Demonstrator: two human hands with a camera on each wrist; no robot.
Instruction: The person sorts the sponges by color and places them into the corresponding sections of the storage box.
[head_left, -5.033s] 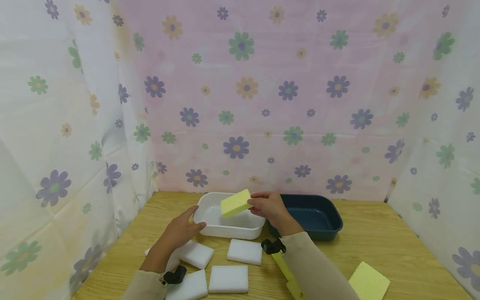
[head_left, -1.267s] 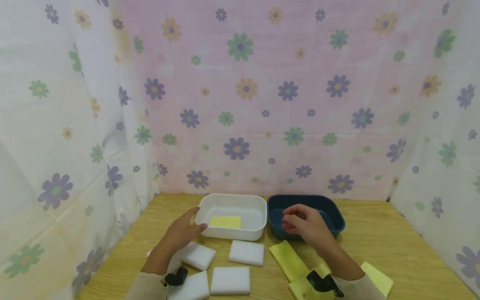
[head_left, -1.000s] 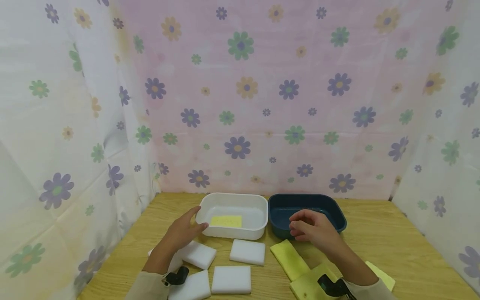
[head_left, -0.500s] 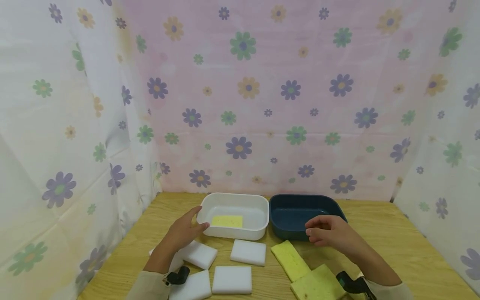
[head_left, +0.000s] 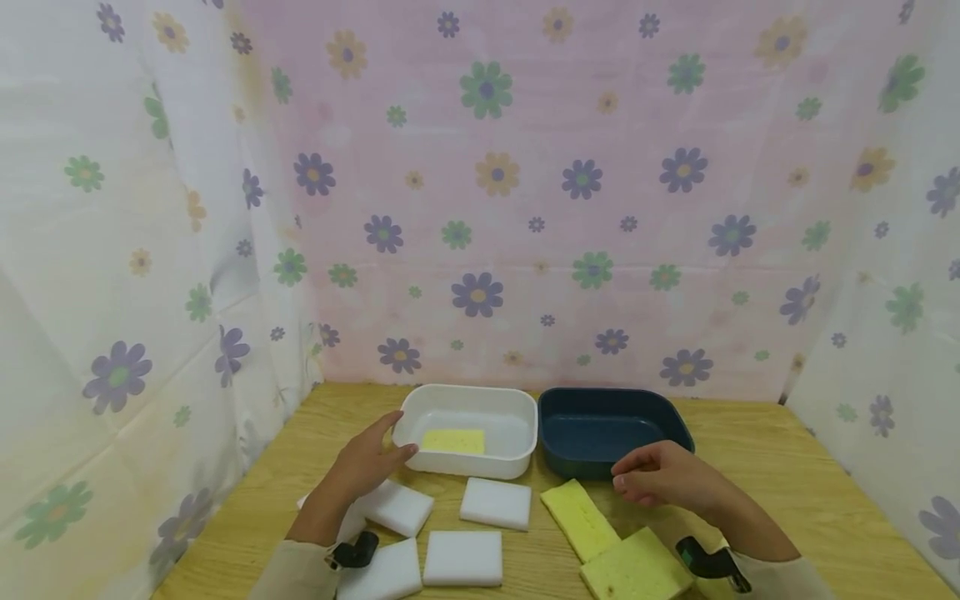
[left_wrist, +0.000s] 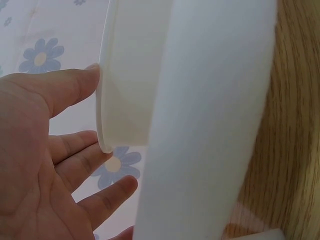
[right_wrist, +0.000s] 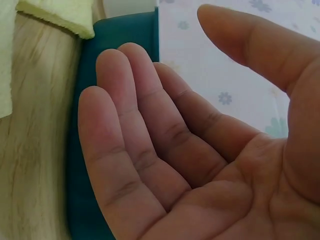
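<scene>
My left hand (head_left: 365, 460) touches the left end of a white plastic tub (head_left: 468, 465), its thumb and fingers spread along the rim. In the left wrist view the thumb (left_wrist: 75, 89) meets the rim of the tub (left_wrist: 102, 115). A yellow sponge (head_left: 454, 442) lies flat inside the tub. My right hand (head_left: 671, 479) hovers at the front right of a dark blue tub (head_left: 592, 467), holding nothing. The right wrist view shows its palm bare and its fingers (right_wrist: 137, 155) loosely bent, the thumb apart. Below it lie a yellow sponge (head_left: 581, 521) and another yellow sponge (head_left: 636, 567), touching.
Several white sponges lie in front of the white tub, among them one white sponge (head_left: 496, 503) and another white sponge (head_left: 463, 558). The left forearm partly covers some. The tubs stand side by side on a wooden table (head_left: 787, 492), before a flowered curtain (head_left: 525, 208).
The right hand held the yellow sponge over the white tub; now that sponge lies inside it. The right hand has moved right and toward the front, past the blue tub. The left hand stays put.
</scene>
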